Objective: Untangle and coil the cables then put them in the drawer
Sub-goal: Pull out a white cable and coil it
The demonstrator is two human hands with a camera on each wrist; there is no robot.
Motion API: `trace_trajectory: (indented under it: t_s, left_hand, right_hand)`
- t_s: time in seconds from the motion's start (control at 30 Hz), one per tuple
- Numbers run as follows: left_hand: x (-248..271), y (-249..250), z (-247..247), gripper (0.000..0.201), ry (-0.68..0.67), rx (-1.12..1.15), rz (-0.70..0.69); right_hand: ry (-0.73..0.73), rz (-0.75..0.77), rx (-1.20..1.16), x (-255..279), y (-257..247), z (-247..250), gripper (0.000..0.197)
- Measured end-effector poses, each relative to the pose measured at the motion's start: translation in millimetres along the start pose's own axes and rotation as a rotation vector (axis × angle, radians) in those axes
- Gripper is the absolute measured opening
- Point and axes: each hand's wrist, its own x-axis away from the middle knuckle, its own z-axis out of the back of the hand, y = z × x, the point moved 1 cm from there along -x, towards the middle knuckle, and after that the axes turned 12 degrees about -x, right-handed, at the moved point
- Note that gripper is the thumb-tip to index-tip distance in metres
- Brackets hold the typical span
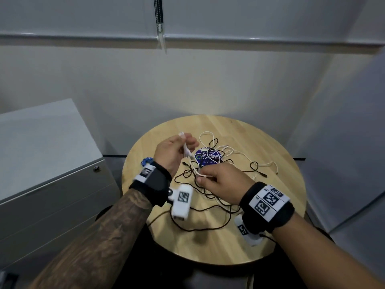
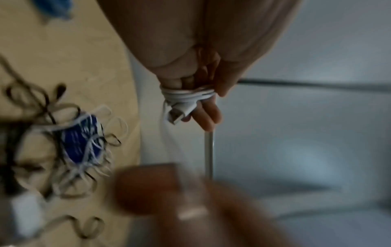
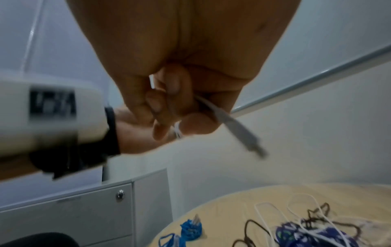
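Note:
My left hand (image 1: pixel 187 142) is raised over the round table with a white cable (image 2: pixel 188 95) wound in loops around its fingers. That cable's USB plug (image 2: pixel 177 115) lies against the fingers. My right hand (image 1: pixel 203 177) pinches a strand of the same white cable (image 1: pixel 205 175) just above the table, near the left hand. In the right wrist view a blurred pale plug end (image 3: pixel 239 130) sticks out of that hand (image 3: pixel 173 127). A tangle of black and white cables (image 1: pixel 218 163) lies spread on the table. The grey drawer cabinet (image 1: pixel 52 184) at left has its drawers closed.
A blue round sticker (image 1: pixel 208 158) lies under the tangle on the wooden table (image 1: pixel 281 205). A small coiled blue cable (image 1: pixel 146 161) sits at the table's left edge, nearest the cabinet. White walls close in behind and to the right.

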Motion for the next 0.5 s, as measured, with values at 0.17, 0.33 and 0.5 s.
trace_trajectory:
  t_s: [0.17,0.33,0.5]
  left_hand:
    - [19,-29,-8,0.027,-0.254,-0.52,-0.092]
    - [23,-51,-16,0.029,-0.493,-0.368,0.172]
    - [10,-57,-13,0.028,-0.445,-0.061,0.403]
  right_hand:
    - [0.262,0.102,-0.086,-3,15,18,0.008]
    - [0.359,0.077,-0.192,-12,57,12,0.01]
    - [0.176,-0.142,-0.708,-18,75,-17,0.021]
